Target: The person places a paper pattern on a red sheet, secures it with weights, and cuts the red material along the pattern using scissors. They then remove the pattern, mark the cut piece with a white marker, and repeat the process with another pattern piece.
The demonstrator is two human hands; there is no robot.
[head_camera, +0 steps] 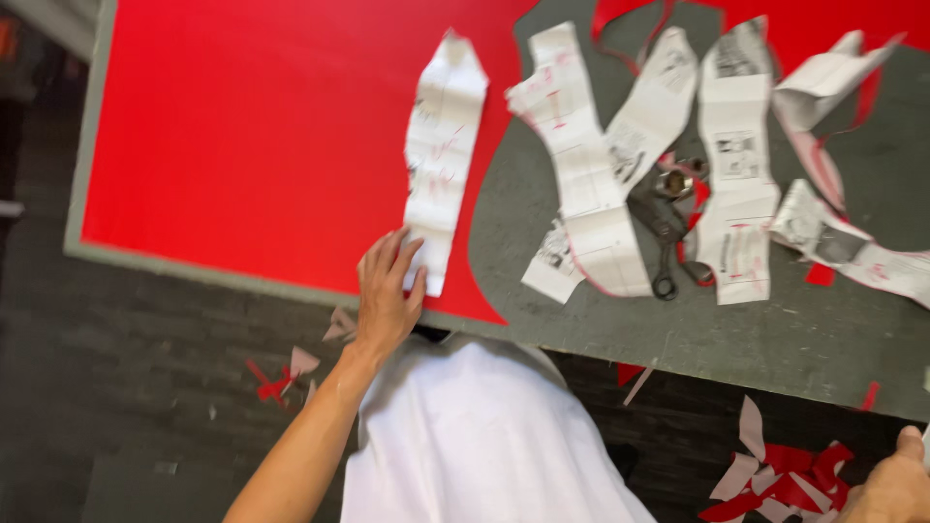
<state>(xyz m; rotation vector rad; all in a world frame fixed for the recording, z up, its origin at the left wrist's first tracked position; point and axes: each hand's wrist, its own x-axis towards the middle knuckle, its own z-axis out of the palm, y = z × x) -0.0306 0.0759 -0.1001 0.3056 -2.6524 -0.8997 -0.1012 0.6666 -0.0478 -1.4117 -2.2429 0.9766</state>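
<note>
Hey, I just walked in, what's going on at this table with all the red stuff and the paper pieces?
A person in a white shirt stands at a grey table with a red sheet spread on it. Their left hand presses flat on the lower end of a long paper pattern piece lying on the red sheet. More paper pieces and a pair of scissors lie to the right. The right hand is down by the frame's corner, over scraps on the floor.

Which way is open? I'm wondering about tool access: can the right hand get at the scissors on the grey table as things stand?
Probably yes. The right hand hangs low past the table's near edge, apart from the scissors, which lie uncovered between paper pattern pieces; nothing blocks the path.
</note>
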